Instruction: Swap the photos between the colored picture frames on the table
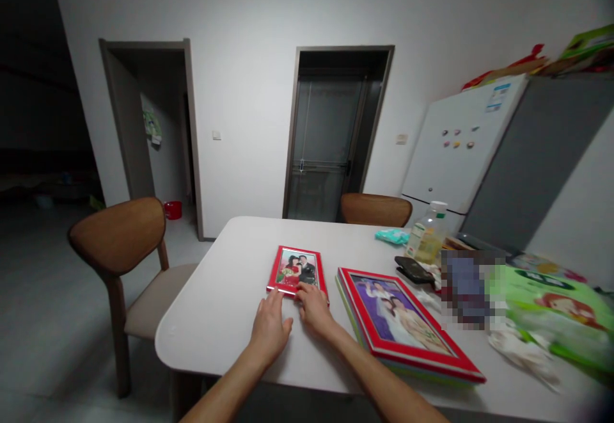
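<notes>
A small red-bordered photo frame (pixel 296 269) with a picture of two people lies face up on the white table (pixel 215 320). My left hand (pixel 271 324) is at its near left corner, fingers stretched out and thumb apart, fingertips touching the edge. Bent over the near edge, toward the right corner, are the fingers of my right hand (pixel 314 308); they rest on the frame without wrapping round it. To the right lies a larger red photo frame (pixel 407 317), on top of what looks like a stack with green edges.
Farther right are a bottle (pixel 426 234), a dark object (pixel 415 271), a teal packet (pixel 392 237), crumpled tissue (pixel 522 356) and a green package (pixel 561 301). Wooden chairs (pixel 119 237) stand left and behind the table. A fridge (pixel 465 141) stands at back right.
</notes>
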Motion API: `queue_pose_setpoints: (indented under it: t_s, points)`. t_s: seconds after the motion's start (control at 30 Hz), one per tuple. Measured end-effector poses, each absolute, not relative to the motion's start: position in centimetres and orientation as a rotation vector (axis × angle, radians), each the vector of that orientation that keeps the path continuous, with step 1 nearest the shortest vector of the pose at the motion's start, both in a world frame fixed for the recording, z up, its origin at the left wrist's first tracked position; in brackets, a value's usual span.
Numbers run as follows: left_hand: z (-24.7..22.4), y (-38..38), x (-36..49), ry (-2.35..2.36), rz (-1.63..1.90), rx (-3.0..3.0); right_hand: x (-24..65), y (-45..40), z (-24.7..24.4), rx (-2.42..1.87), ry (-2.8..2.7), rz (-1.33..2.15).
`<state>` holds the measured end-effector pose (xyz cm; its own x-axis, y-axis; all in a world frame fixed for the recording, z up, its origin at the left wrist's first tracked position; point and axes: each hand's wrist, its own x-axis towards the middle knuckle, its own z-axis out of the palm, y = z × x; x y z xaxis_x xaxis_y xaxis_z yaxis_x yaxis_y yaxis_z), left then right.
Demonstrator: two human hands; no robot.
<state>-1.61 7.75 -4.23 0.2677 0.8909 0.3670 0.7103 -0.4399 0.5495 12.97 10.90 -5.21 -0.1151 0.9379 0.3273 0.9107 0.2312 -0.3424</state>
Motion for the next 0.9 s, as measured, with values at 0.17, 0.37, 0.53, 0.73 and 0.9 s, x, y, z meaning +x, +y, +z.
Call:
queue_pose_setpoints:
  t_s: [0.17, 0.37, 0.53, 0.73, 0.9]
  points:
    - [-4.6, 5.7, -1.1, 1.391, 0.84, 2.362, 13.4, 5.3, -5.2, -1.391, -1.91, 0.372]
    - [-4.4, 2.8, 1.3, 1.284, 0.611, 2.519, 15.5, 3.3, -3.8, -1.408, -1.486, 0.466]
    - [-4.2, 1.7, 1.2, 1.301, 0.586, 2.54, 16.4, 4.4, -4.8, -1.517, -1.38, 0.458]
    - [-3.1, 0.6, -0.3, 1.225, 0.643, 2.662, 16.5, 4.9, -5.2, -1.36, -1.199, 0.59]
    - [-0.2, 0.6, -1.4, 1.222, 0.898, 2.674, 15.6, 5.0, -3.6, -1.283, -1.135, 0.581]
